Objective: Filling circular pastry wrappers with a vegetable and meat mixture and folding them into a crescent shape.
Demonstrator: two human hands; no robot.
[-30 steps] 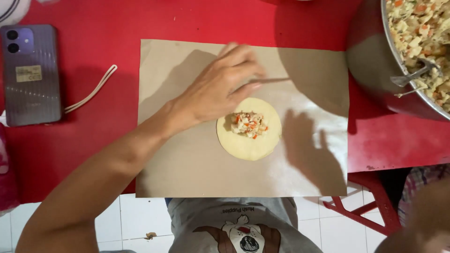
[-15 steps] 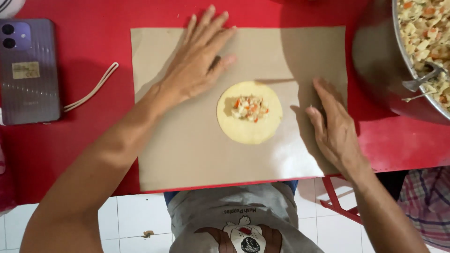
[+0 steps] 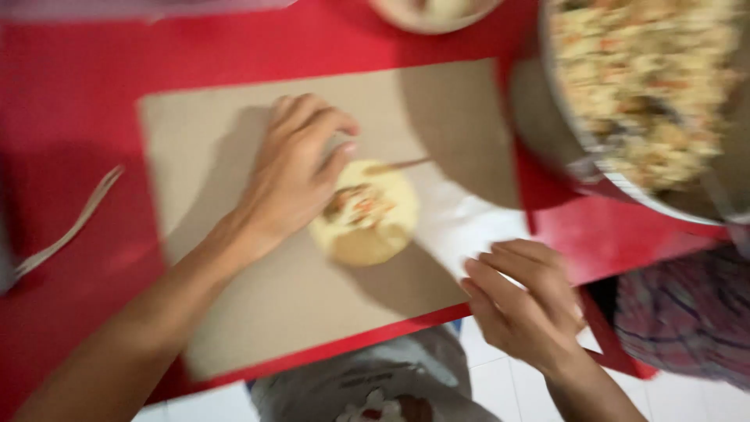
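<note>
Dough disc point(image 3: 366, 223) with chopped filling on top lies on the tan sheet point(image 3: 234, 297) covering the red surface point(image 3: 70, 117). Left hand point(image 3: 293, 176), fingers curled, touches its upper left edge. Right hand point(image 3: 519, 301), loosely curled and holding nothing, rests at the sheet's lower right edge, apart from the disc.

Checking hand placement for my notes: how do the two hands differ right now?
The left hand lies on the brown sheet, fingers curled at the edge of the round dough with filling; the right hand touches no dough. The left hand sits mid-sheet, while the right hand is at the sheet's near right corner, by the red table edge. Both are bare, palm down, with bent fingers.
</note>
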